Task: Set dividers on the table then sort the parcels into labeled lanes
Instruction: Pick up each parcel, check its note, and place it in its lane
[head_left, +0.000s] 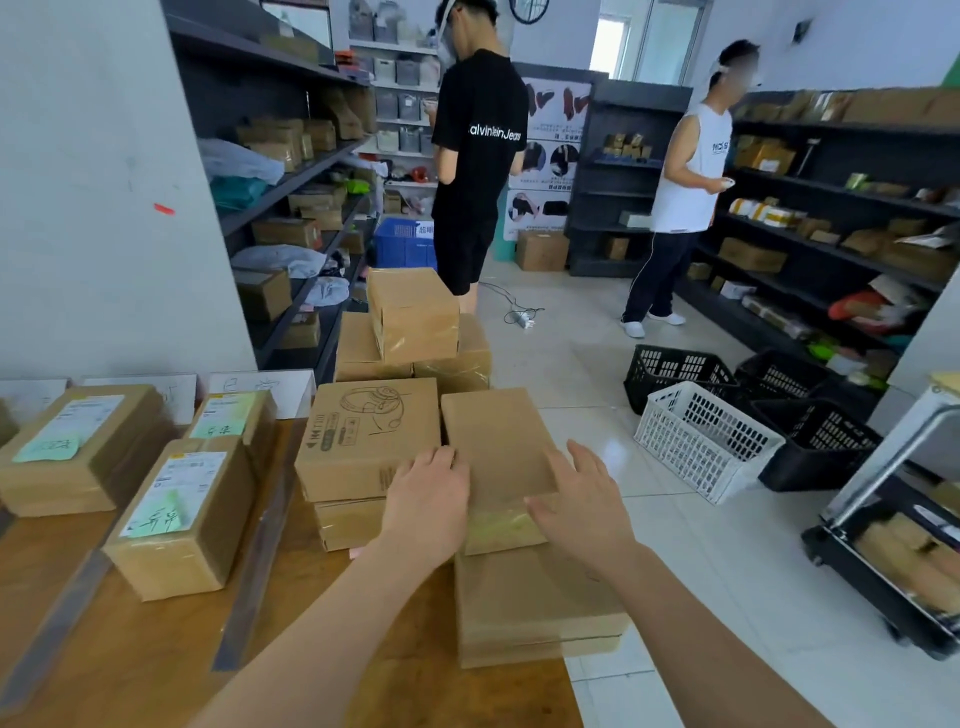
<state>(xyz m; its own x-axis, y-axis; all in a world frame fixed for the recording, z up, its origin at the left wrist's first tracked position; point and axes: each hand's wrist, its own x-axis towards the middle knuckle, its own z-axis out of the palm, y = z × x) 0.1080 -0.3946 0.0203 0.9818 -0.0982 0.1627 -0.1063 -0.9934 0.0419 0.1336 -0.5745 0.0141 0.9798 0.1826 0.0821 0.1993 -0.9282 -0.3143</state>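
From where I stand, the dividers (260, 551) are already down as clear strips across the wooden worktop (156, 649), with lane cards (260, 387) propped along its back edge. That makes the lanes at the left of the frame ready, and three labelled parcels (182, 514) with green stickers lie in them. The unsorted heap sits at centre frame by the worktop's right end, I'd guess to keep it within reach of the lanes. The person has the plain brown parcel (498, 441) between both hands. The left grip (426, 499) has its fingers laid along the parcel's left edge, against the headphone-printed box (369, 431). The right grip (576, 509) is spread flat over the right edge, thumb on top. Neither curls round it; they seem to press inward. The parcel rests on a stack of flat parcels (535, 608), squarely between the grips, with no label showing, which is likely why it's being lifted
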